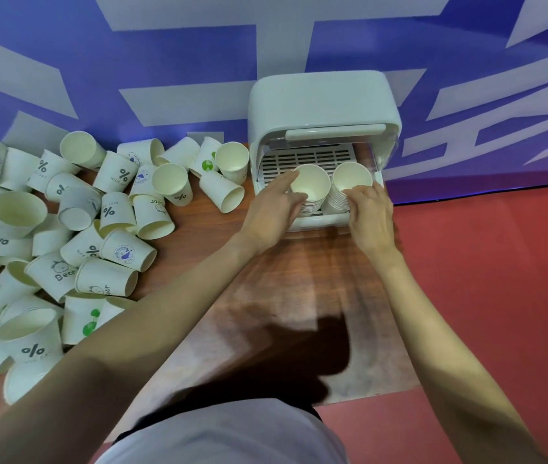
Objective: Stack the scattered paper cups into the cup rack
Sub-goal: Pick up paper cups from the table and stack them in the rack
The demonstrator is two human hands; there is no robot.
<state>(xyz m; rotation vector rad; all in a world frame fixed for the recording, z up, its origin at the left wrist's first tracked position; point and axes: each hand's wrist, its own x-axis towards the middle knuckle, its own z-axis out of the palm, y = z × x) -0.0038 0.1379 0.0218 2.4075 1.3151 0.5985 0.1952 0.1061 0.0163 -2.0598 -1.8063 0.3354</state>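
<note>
A white cup rack [323, 98] with its lid lifted stands at the table's far right. Inside it are two stacks of white paper cups. My left hand [274, 209] grips the left stack [311, 187], thumb and fingers round its sides. My right hand [371, 216] holds the right stack [349, 180] from the front, fingers curled on its rims. Several loose paper cups [75, 236] lie scattered in a heap over the left half of the table, some upright, most on their sides.
The brown wooden table [282, 296] ends just right of the rack, with red floor [487, 296] beyond. A blue and white wall [165, 61] backs the table. My shadow falls on the table near my body.
</note>
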